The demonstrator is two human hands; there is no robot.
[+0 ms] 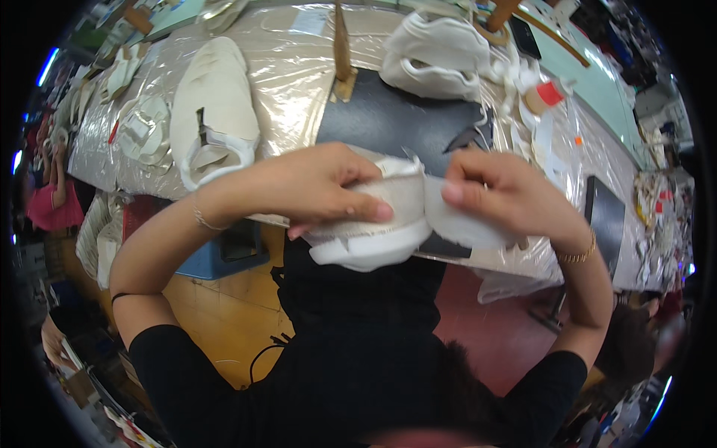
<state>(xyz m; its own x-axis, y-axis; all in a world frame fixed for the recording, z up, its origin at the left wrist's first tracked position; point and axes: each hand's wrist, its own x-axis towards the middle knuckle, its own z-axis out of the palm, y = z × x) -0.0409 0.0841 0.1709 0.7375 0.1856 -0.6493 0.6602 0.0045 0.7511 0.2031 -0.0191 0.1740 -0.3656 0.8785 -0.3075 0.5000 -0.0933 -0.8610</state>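
Observation:
At the table's near edge, my left hand (336, 185) grips a cream fabric shoe upper (403, 200), its thumb pressed on the outer face. White padded lining (367, 251) hangs below the cream fabric. My right hand (502, 193) is closed, thumb against fingers, on a thin white flap (461, 224) that reaches from the upper's right side. It looks joined to the upper, though the join is partly hidden. Beneath and beyond both hands lies a black board (403, 112).
A cream shoe upper (215, 86) lies at the left, a white padded bundle (437, 56) behind the board. A wooden stick (341, 41) stands at the board's far edge. On the right are a red-capped bottle (544, 98) and a phone (525, 37). A blue stool (224, 257) stands below.

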